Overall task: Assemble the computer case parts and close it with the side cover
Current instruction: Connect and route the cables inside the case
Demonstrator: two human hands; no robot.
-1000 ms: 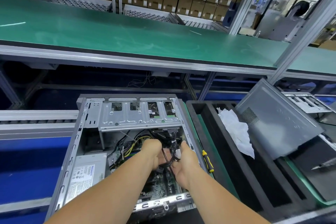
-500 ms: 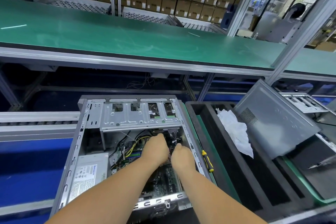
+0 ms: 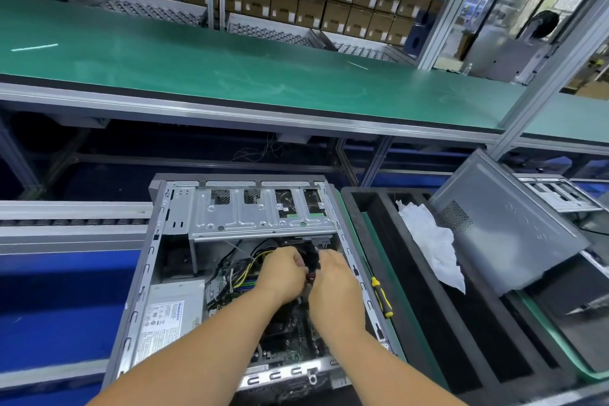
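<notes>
Both hands, left (image 3: pixel 284 273) & right (image 3: pixel 336 278), have moved deeper, toward 12 o'clock, inside the open grey sheet-metal computer case (image 3: pixel 260 221) at frame centre, now close together pinching a black cable bundle w/ red connector (image 3: pixel 311 269); wiring prob. still being routed. Perforated matte-grey steel side cover (image 3: pixel 504 227) leans at 3 o'clock, not fitted.

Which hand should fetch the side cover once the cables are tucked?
Probably the right hand: the side cover leans on the case's right; the left hand would cross over.
</notes>
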